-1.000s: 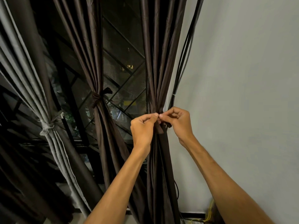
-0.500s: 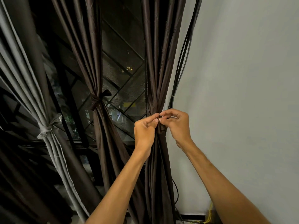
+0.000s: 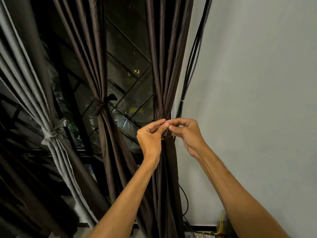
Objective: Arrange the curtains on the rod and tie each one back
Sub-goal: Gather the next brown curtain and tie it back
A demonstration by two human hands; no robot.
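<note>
While both hands' fingers [image 3: 165, 125] pinch the tie [image 3: 166, 133], the brown curtain [image 3: 167, 69] hangs gathered

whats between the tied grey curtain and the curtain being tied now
In the head view, another dark brown curtain, already tied back with a brown tie, hangs between them.

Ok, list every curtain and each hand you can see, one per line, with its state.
Grey curtain: gathered, tied with a grey tie.
Middle brown curtain: gathered, tied with a brown tie.
Right brown curtain: bunched, its tie pinched between both hands, knot not finished.
Left hand: grip shut on the tie.
Right hand: grip shut on the tie.
</note>
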